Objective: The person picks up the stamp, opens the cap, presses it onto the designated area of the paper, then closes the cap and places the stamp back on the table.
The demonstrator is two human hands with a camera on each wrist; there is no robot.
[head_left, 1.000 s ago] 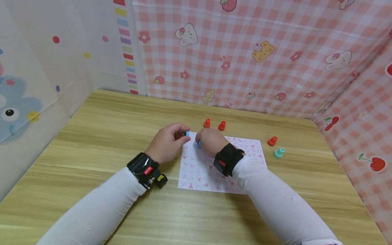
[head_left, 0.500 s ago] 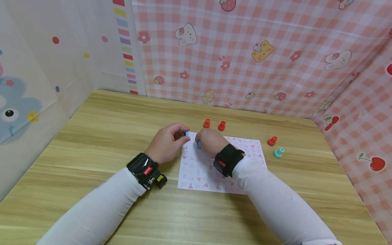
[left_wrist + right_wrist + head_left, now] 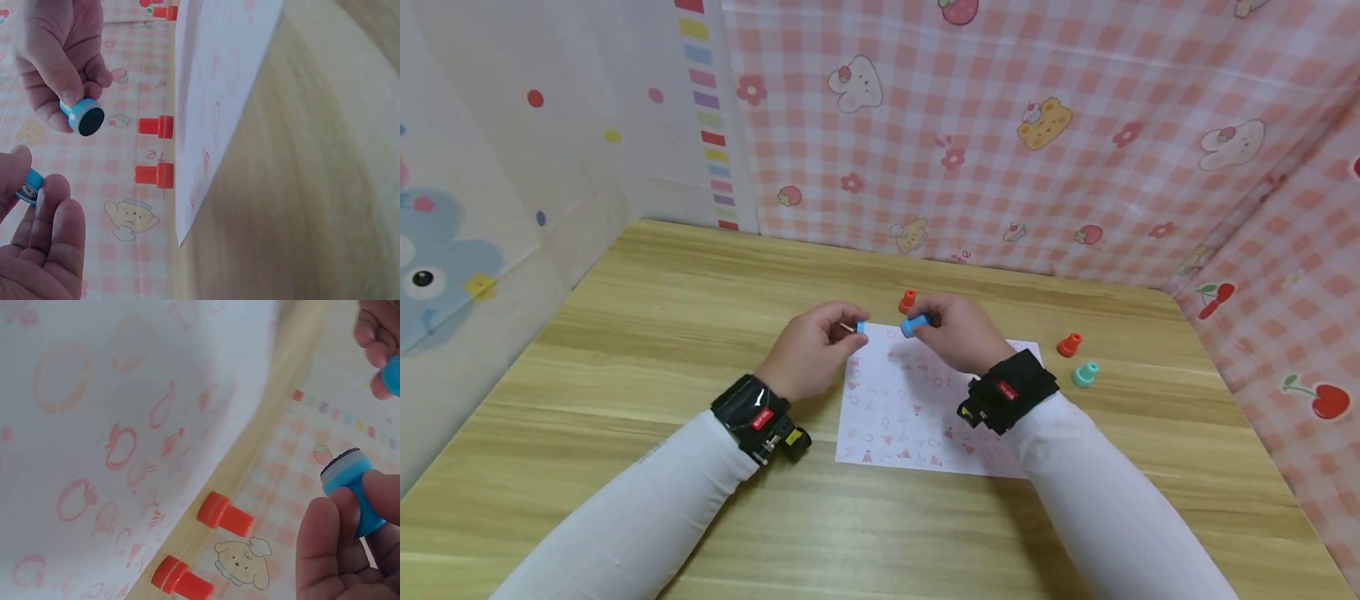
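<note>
My right hand [image 3: 958, 333] grips a blue stamp [image 3: 915, 325] by its handle, held tilted above the far part of a white sheet [image 3: 880, 417] printed with small red and pink figures. The stamp's dark flat face [image 3: 92, 122] shows in the left wrist view. Between thumb and fingertips, my left hand [image 3: 808, 350] pinches a small round blue cap [image 3: 861, 327] near the sheet's far left corner. In the right wrist view the cap [image 3: 392, 376] is partly cut off by the frame edge. A short gap separates stamp and cap.
Behind the sheet stands a red stamp [image 3: 907, 301]; another red stamp [image 3: 170, 574] beside it is hidden by my right hand in the head view. To the right are a third red stamp [image 3: 1069, 345] and a teal one [image 3: 1086, 374]. A checked curtain [image 3: 962, 167] backs the table.
My right hand has risen off the sheet, shifted right and turned, so the blue stamp now lies tilted in its fingers. The left hand with the cap has hardly moved.
</note>
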